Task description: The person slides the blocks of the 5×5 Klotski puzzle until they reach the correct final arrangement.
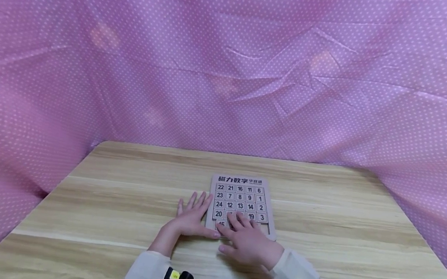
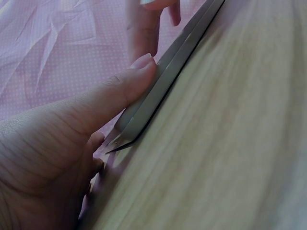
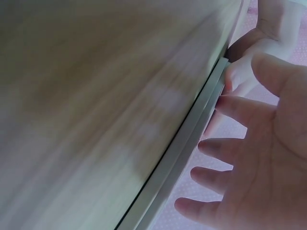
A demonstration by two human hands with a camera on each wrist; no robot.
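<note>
While the bottom-left corner of the magnetic number slide puzzle [image 1: 269,214] is braced by the left hand [image 1: 192,221], the bottom row is being worked by the right hand [image 1: 250,242]. Puzzle is laid flat on the wood-grain tabletop [image 1: 85,198], roughly centred in front of the person. Left hand is unclenched: fingers spread along the left edge, thumb set against the near edge, nothing grasped. Right hand is also unclenched, fingers spread over the lower two rows, nothing pinched; exact fingertip contact can't be told. Step in hand is judged to be a bottom-row slide: the 15 tile [image 1: 221,223] is set off rightward from the column above, and gaps are seen at both ends of that row. For the next move, the row probably needs to be pushed squarely into line with the columns, frame held firm; a half-seated row would likely block vertical slides. Count: one puzzle, two hands, two pale sleeves [image 1: 145,268], one tabletop. Five tiles are shown in each of the top three rows; in the fourth, 20, 19 and 3 are readable, two are partly covered. Bottom-row count can't be confirmed under the fingers. Background is filled by pink dotted cloth [image 1: 225,113].
</note>
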